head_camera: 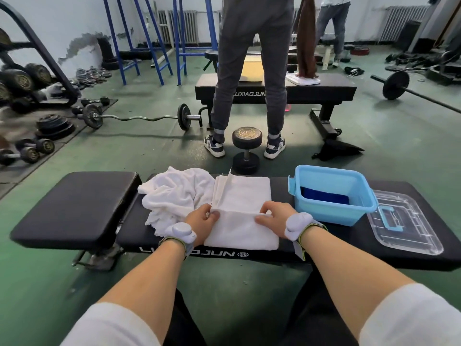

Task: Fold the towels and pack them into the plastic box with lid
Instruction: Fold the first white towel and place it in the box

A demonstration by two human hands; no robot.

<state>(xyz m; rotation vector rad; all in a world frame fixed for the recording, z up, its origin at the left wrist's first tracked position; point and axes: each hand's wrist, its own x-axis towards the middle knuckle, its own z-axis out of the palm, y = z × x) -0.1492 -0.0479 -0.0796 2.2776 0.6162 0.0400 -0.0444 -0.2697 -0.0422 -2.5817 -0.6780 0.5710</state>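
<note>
Head view: the white towel [242, 216] on the desk [74, 208] is pinched at its fold edge by the left hand [202, 221] and right hand [274, 216]. If either grip is loosened, the layers could be skewed beside the crumpled towel [174, 193], left of the blue box [331, 213].

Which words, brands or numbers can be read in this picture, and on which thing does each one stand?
"LUXIAOJUN", upside down: on the front edge of the far bench.
"JUN" with a round logo, upside down: on the front edge of the near bench; the earlier letters are only partly readable.
Round gold label on the upright dumbbell: too small to read.
Round marks on the racked dumbbells: too blurred to read.
</note>
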